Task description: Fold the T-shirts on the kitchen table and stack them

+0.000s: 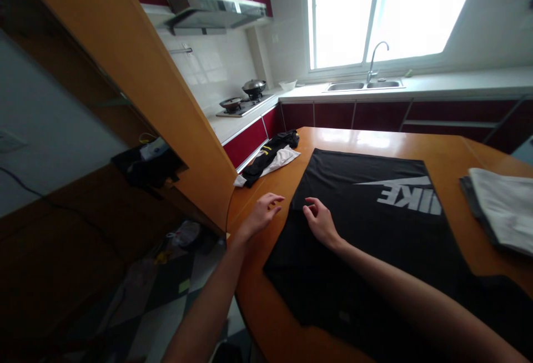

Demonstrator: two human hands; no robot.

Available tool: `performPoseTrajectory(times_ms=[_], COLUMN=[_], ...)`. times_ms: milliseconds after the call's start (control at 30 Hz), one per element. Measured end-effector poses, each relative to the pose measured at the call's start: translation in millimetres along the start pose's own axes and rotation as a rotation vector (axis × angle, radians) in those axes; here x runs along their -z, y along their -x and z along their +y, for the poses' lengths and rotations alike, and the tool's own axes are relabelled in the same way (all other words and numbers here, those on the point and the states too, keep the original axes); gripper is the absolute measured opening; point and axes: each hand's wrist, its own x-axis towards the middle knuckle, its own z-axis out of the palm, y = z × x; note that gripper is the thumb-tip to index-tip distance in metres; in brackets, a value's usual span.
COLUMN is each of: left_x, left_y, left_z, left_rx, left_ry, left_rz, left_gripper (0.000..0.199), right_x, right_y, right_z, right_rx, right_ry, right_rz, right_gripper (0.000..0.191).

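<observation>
A black T-shirt (358,230) with white NIKE lettering lies spread over the table, one side folded in so the print reaches the right fold. My left hand (265,212) hovers beside the shirt's left edge, fingers apart and curved, holding nothing. Over the cloth near that same edge is my right hand (320,220), its thumb and fingers parted with nothing between them. Whether its underside touches the fabric I cannot tell. My right forearm crosses above the lower part of the shirt and hides some of it.
The wooden table (308,136) has a rounded left edge. Crumpled black and white clothes (270,157) lie at its far left; folded grey and white garments (506,205) sit at the right. Behind are a stove (245,106) and a sink (345,86). An orange wooden panel (166,85) stands left.
</observation>
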Motion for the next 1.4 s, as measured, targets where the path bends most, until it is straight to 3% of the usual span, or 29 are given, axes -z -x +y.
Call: performPoseTrajectory(times_ms=[133, 233, 400, 667, 933, 1067, 1167, 1233, 1400], left_x=[-11.2, -24.7, -30.6, -31.8, -40.1, -35.3, -27.9, -26.5, -40.4], left_y=[-34.0, -41.7, -35.6, -33.8, -30.2, -29.3, -20.5, -4.7, 55.2], left_z=[-22.7, -32.8, -45.2, -47.7, -45.6, -36.6, -19.7, -6.3, 12.7], left_rx=[-0.144, -0.167, -0.142, -0.142, -0.088, -0.091, -0.118, -0.139, -0.185], left_ry=[-0.069, -0.107, -0.092, -0.087, -0.232, -0.187, -0.105, -0.110, -0.357], left_rz=[-0.212, -0.282, -0.288, -0.268, -0.174, -0.090, 0.062, 0.078, -0.241], left_gripper=[0.019, 0.018, 0.020, 0.021, 0.015, 0.014, 0.021, 0.029, 0.050], right_x=[-1.4, -1.5, -3.8, -5.1, -5.3, -3.0, -3.4, -4.2, -5.3], right_y=[0.5, -0.9, -1.6, -0.6, 5.1, 9.2, 11.4, 12.4, 13.9], right_z=[7.2, 12.5, 15.8, 15.7, 10.6, 5.5, 5.3, 5.5, 2.9], right_rx=[0.049, 0.049, 0.051, 0.130, 0.347, 0.378, 0.358, 0.352, 0.363], right_ry=[0.015, 0.032, 0.008, 0.079, 0.289, 0.503, 0.646, 0.721, 0.813], right_rz=[0.013, 0.023, 0.033, 0.034, 0.033, -0.024, -0.077, -0.089, -0.095], right_gripper=[0.040, 0.040, 0.040, 0.039, 0.038, 0.030, 0.029, 0.028, 0.029])
